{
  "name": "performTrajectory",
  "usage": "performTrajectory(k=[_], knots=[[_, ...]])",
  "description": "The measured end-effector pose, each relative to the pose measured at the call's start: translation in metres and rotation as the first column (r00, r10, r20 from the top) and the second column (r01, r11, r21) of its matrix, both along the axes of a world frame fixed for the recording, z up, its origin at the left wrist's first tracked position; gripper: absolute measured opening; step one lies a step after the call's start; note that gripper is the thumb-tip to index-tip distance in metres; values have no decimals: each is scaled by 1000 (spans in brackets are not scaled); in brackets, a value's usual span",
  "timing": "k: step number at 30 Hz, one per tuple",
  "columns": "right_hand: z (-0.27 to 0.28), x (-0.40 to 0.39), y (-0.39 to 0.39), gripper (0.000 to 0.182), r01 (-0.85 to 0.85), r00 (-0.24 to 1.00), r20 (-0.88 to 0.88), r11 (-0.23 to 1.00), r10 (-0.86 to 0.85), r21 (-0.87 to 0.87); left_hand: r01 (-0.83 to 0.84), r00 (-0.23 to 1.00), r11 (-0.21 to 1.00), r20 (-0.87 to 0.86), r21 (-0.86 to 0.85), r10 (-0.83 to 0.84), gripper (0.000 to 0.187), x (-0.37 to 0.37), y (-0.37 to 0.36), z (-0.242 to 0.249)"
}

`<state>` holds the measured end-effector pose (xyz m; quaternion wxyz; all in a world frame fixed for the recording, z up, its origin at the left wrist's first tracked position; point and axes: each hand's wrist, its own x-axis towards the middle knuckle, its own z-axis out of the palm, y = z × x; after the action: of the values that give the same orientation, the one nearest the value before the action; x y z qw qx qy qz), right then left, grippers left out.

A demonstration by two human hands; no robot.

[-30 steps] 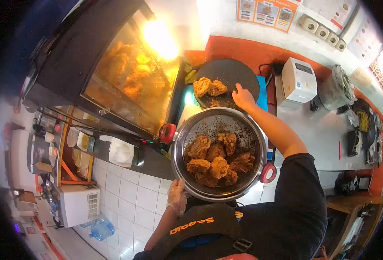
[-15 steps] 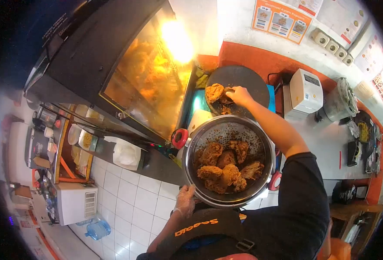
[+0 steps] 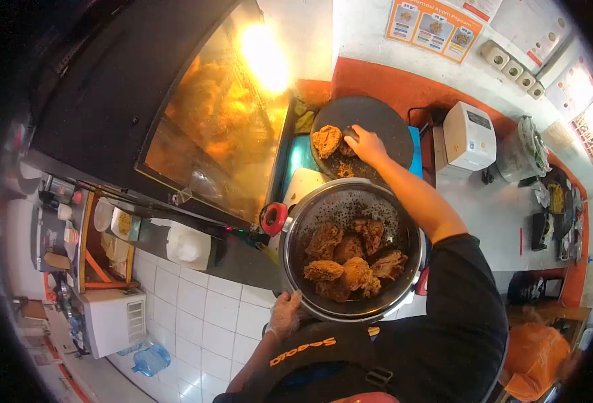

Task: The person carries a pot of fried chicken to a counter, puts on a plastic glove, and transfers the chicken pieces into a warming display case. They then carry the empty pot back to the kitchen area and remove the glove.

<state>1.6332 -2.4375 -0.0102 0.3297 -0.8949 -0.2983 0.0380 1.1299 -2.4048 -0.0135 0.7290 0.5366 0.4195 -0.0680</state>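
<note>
My right hand (image 3: 366,146) is closed over the round dark slab (image 3: 385,124), its fingers around a stubby dark thing (image 3: 351,133) whose kind I cannot make out. Just left of these fingers lies a piece of fried chicken (image 3: 327,142), with crumbs on the slab below it. Nearer my body is a round steel pot (image 3: 285,272) with red handles and a perforated inner surface. Several fried chicken pieces (image 3: 357,273) are inside it. At its lower left rim my left hand (image 3: 285,314), in a clear plastic glove, is closed on the edge.
A lit glass display cabinet (image 3: 209,127) stands to the left. Right of the slab, a white printer (image 3: 471,138) and a clear bin (image 3: 523,151) stand on the steel counter (image 3: 491,221). An orange shape (image 3: 535,356) shows at lower right, with a water jug (image 3: 151,361) at lower left.
The whole view has shifted slightly to the left. My right hand remains on the slab, its fingers a little more upright. An orange shape shows more fully at lower right.
</note>
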Motion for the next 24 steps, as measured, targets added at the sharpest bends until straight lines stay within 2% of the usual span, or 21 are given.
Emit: performTrajectory(k=[2, 3, 5, 6, 7, 8, 9, 11, 12, 15, 16, 17, 18, 19, 20, 21, 22, 23, 24], knots=[[5, 16, 13, 54, 29, 1000, 0, 995, -29, -94, -144, 987, 966, 41, -217, 156, 21, 9, -4, 14], [4, 34, 15, 53, -19, 998, -56, 995, 14, -96, -143, 988, 965, 31, -219, 153, 21, 9, -9, 25], [44, 30, 17, 53, -14, 992, -129, 987, -7, -161, -188, 960, 930, 138, -317, 241, 22, 23, -7, 42], [51, 27, 19, 53, -15, 993, -119, 987, -4, -159, -225, 958, 916, 97, -333, 270, 24, 15, -7, 26], [52, 16, 18, 53, -25, 997, -81, 981, 9, -195, -230, 956, 913, 97, -336, 277, 24, 18, -4, 31], [49, 4, 16, 53, -36, 999, -45, 972, 26, -232, -178, 974, 937, 84, -300, 212, 23, 21, -2, 41], [6, 3, 11, 52, -5, 998, 62, 957, 25, -291, -122, 987, 957, 72, -262, 145, 22, 23, -1, 46], [9, 12, 14, 53, -35, 998, 49, 969, 49, -246, -134, 988, 951, 41, -280, 151, 22, 20, 0, 36], [6, 38, 18, 54, -74, 997, -35, 979, 68, -188, -142, 988, 944, 12, -298, 152, 21, 17, -1, 32], [35, 33, 13, 55, 73, 997, -33, 994, -76, -83, -201, 966, 920, 87, -336, 243, 22, 19, -4, 39], [26, 27, 8, 57, 2, 1000, -3, 995, -3, -100, -79, 997, 987, 6, -143, 81, 24, 21, -1, 45], [12, 17, 1, 58, -69, 997, 17, 990, 71, -123, -88, 996, 985, 1, -149, 89, 24, 18, 1, 33], [-4, 2, -6, 58, -33, 995, 84, 973, 53, -227, -56, 997, 989, 44, -137, 63, 25, 11, 0, 14], [-2, 8, -3, 58, -37, 996, 76, 973, 55, -229, -21, 996, 993, 89, -117, 31, 26, 5, 0, 4], [8, 32, 4, 59, -88, 996, -23, 976, 85, -197, -28, 995, 992, 92, -124, 39, 26, 9, -5, 11], [13, 48, 9, 59, -132, 986, -126, 979, 113, -156, -89, 986, 975, 118, -204, 115, 28, 14, -7, 27], [22, 50, 12, 58, -65, 996, -73, 990, 56, -126, -139, 972, 949, 142, -281, 185, 29, 17, -5, 37], [28, 48, 15, 58, -63, 997, -62, 991, 56, -118, -136, 971, 952, 154, -274, 183, 29, 21, -1, 37], [29, 40, 12, 58, -45, 998, -54, 991, 39, -124, -105, 985, 975, 116, -194, 130, 29, 20, 0, 36]])
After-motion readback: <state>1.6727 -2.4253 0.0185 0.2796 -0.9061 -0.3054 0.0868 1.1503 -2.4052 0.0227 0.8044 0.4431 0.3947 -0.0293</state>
